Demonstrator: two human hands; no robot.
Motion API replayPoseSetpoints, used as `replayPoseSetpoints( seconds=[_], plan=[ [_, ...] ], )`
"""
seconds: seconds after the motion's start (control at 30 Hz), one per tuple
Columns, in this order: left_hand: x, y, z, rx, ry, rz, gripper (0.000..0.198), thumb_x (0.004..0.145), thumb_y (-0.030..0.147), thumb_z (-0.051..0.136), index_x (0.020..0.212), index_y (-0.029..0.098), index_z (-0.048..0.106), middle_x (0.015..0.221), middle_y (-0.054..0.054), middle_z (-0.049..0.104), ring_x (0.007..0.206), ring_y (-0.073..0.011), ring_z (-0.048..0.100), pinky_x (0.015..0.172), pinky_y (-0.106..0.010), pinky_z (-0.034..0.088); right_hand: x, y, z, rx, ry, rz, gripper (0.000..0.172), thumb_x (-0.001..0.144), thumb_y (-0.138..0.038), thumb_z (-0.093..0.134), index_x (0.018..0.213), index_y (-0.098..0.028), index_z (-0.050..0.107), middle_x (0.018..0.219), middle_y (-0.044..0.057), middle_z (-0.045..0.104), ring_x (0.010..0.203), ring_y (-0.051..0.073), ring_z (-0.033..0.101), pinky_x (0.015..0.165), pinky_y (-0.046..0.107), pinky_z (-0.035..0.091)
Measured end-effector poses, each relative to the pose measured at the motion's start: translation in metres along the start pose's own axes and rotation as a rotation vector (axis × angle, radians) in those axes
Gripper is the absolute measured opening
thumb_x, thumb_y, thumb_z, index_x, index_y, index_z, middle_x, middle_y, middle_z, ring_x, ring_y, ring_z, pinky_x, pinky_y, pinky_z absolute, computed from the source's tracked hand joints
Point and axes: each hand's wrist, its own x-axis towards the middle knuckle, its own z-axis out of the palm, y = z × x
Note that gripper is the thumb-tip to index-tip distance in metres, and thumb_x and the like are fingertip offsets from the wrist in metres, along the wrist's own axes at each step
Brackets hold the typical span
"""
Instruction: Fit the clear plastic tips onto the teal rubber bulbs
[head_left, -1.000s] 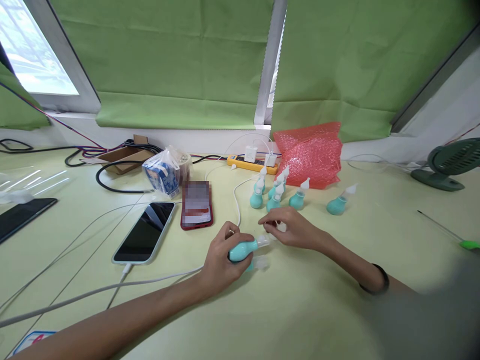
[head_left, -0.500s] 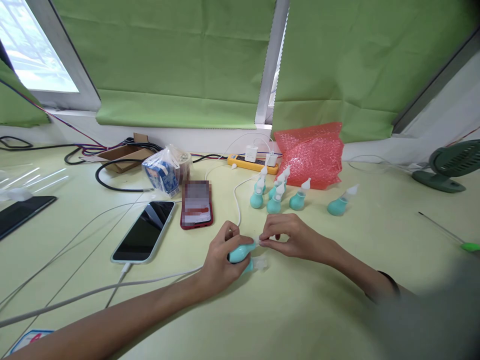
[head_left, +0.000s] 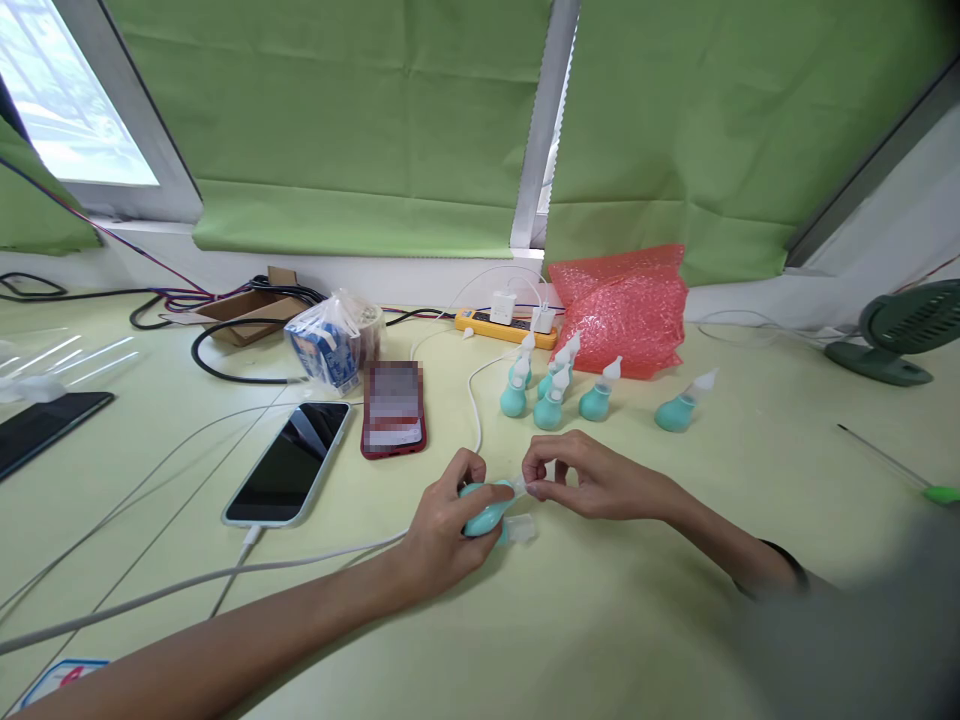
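My left hand [head_left: 450, 515] is closed around a teal squeeze bulb [head_left: 487, 508], held on its side with the neck pointing right. At that neck is a small translucent nozzle [head_left: 519, 485], pinched between the thumb and forefinger of my right hand [head_left: 577, 475]. Just below, a translucent cap [head_left: 520, 528] with a teal part lies on the table, partly hidden by my left hand. Several finished-looking teal bulbs with pale pointed tips, one of them a front bulb [head_left: 548, 408], stand in a cluster beyond my hands. A single tipped bulb [head_left: 676, 411] leans farther right.
A white phone [head_left: 289, 465] on a cable and a red-cased phone [head_left: 393, 410] lie at left. Behind are a bagged blue package [head_left: 330, 345], a yellow power strip [head_left: 506, 328] and a red bubble-wrap bag [head_left: 622, 315]. A green-handled screwdriver [head_left: 937, 493] and a fan [head_left: 892, 335] are at right.
Both hands have shifted slightly to the right with the bulb, and it has turned a little. The cap below shows more clearly.
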Motion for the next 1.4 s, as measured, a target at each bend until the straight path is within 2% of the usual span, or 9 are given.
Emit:
replayPoseSetpoints(
  seconds=[0.13,0.3,0.43,0.6,0.83,1.07,1.4],
  plan=[
    [-0.001,0.001,-0.001,0.025,-0.021,0.046,0.03,0.064,0.006,0.047,0.09,0.018,0.056,0.081,-0.004,0.034,0.066,-0.0113,0.039,0.054,-0.021,0.036,0.001,0.005,-0.001,0.03,0.064,-0.001,0.007,0.073,-0.018,0.052,0.077,-0.014,0.057,0.071,0.001,0.058,0.063,0.009,0.051,0.051,0.018,0.044],
    [-0.003,0.001,-0.001,0.023,-0.036,0.075,0.031,0.065,0.006,0.047,0.092,0.018,0.056,0.081,-0.004,0.034,0.067,-0.0112,0.039,0.054,-0.021,0.037,0.003,0.014,0.001,0.124,0.02,-0.037,0.019,0.069,-0.03,0.059,0.078,-0.014,0.063,0.07,0.003,0.059,0.058,0.008,0.051,0.051,0.02,0.044],
    [-0.001,0.001,0.0,-0.011,-0.027,0.051,0.03,0.064,0.005,0.048,0.089,0.017,0.056,0.081,-0.004,0.035,0.067,-0.0109,0.04,0.055,-0.021,0.037,0.005,0.023,0.002,0.195,-0.024,-0.086,0.018,0.072,-0.028,0.058,0.077,-0.012,0.065,0.069,0.003,0.06,0.06,0.009,0.054,0.055,0.02,0.044],
    [-0.001,0.0,0.002,-0.045,-0.005,0.029,0.029,0.063,0.005,0.049,0.088,0.017,0.057,0.08,-0.003,0.035,0.066,-0.0101,0.039,0.055,-0.021,0.035,0.006,0.03,0.002,0.216,-0.055,-0.071,0.02,0.071,-0.029,0.059,0.079,-0.013,0.066,0.07,0.004,0.061,0.06,0.01,0.055,0.053,0.02,0.044],
    [-0.001,0.001,0.002,-0.043,-0.017,0.029,0.03,0.062,0.004,0.05,0.089,0.017,0.057,0.08,-0.003,0.035,0.066,-0.0104,0.039,0.054,-0.021,0.035,0.005,0.026,0.002,0.13,-0.015,-0.132,0.015,0.075,-0.023,0.053,0.076,-0.013,0.065,0.069,0.005,0.061,0.064,0.011,0.055,0.057,0.022,0.044],
    [0.0,0.001,0.001,-0.027,-0.019,0.067,0.031,0.061,0.005,0.049,0.089,0.016,0.057,0.08,-0.003,0.035,0.064,-0.0102,0.039,0.053,-0.021,0.034,0.005,0.033,0.005,0.24,-0.028,-0.097,0.02,0.065,-0.03,0.063,0.076,-0.013,0.066,0.066,0.003,0.059,0.058,0.01,0.053,0.054,0.022,0.045],
    [-0.001,0.0,0.003,-0.052,0.011,0.064,0.03,0.061,0.004,0.049,0.087,0.017,0.057,0.079,-0.003,0.035,0.063,-0.0095,0.039,0.053,-0.02,0.034,0.009,0.039,0.009,0.253,0.019,-0.153,0.014,0.068,-0.024,0.062,0.078,-0.016,0.067,0.065,0.004,0.062,0.065,0.012,0.05,0.057,0.024,0.043]
  ],
)
